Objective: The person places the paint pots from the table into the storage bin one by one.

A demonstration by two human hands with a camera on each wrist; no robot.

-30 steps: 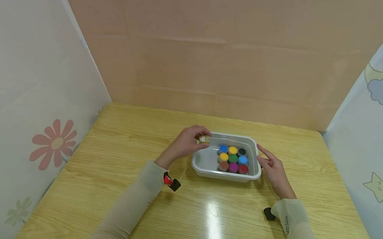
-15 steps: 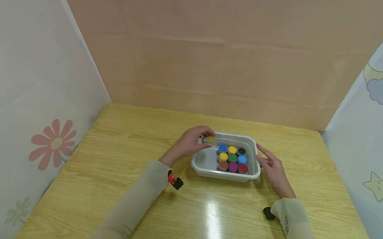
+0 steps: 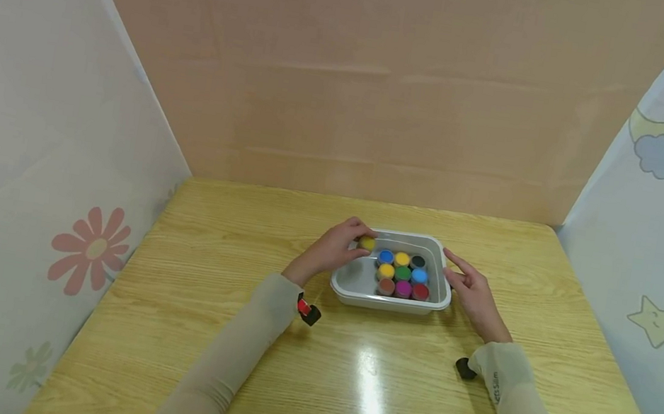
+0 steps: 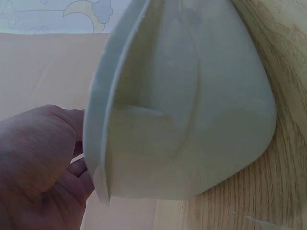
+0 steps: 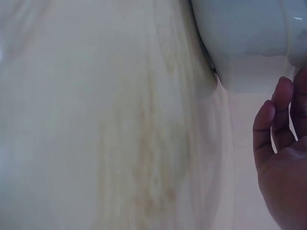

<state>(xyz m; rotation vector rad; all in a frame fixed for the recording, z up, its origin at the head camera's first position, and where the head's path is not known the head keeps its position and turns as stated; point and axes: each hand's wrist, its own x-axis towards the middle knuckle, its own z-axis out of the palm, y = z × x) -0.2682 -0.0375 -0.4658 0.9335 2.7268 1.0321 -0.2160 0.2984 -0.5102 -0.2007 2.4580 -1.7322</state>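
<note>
In the head view my left hand (image 3: 334,247) pinches a small paint jar with a yellow lid (image 3: 367,243) between thumb and fingers, over the left back corner of a white plastic tray (image 3: 388,303). Inside the tray, grouped toward its right, sit several small paint jars with coloured lids, among them a green one (image 3: 402,273) and a purple one (image 3: 403,288). My right hand (image 3: 475,300) rests its index finger and thumb at the tray's right rim. In the left wrist view, the tray (image 4: 230,110) hides the left fingertips and the jar. The right wrist view shows relaxed right fingers (image 5: 263,124) beside the tray's outer wall.
The tray stands on a wood-grain table (image 3: 225,234). Behind it rises an upright tan panel (image 3: 386,101). White printed sheets flank the table on the left (image 3: 10,116) and on the right (image 3: 656,234).
My left hand has moved slightly right, further over the tray, and turned the yellow-lidded paint jar from lying sideways to lid up. The right hand has stayed at the rim.
</note>
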